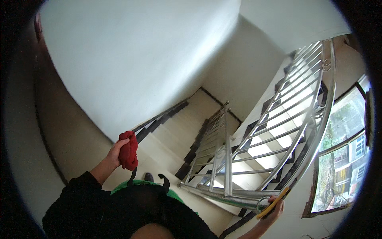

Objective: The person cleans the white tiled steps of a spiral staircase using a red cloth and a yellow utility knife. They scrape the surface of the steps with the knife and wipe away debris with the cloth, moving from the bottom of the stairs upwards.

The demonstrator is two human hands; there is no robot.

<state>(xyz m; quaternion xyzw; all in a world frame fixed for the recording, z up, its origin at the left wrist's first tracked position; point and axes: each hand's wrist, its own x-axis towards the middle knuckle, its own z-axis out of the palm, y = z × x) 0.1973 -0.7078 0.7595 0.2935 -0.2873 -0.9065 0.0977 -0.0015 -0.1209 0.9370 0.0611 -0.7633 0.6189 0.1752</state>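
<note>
My left hand (115, 151) grips a folded red cloth (129, 152), held out over the landing at the head of a stair flight. At lower right, my right hand (279, 208) is closed around a long thin tool with a yellow edge (272, 203); what kind of tool it is, I cannot tell. This hand is beside the corner of the stainless steel handrail (244, 201); whether it touches the metal is unclear. Below my chest shows a green garment or apron (140, 182) with dark straps.
Pale steps (168, 136) with dark edging descend ahead along a white wall (128, 65). Steel balusters (280, 128) border a second, sunlit flight (271, 137) on the right. A dark-framed window (340, 167) is at far right. My dark shoe (148, 177) stands on the landing.
</note>
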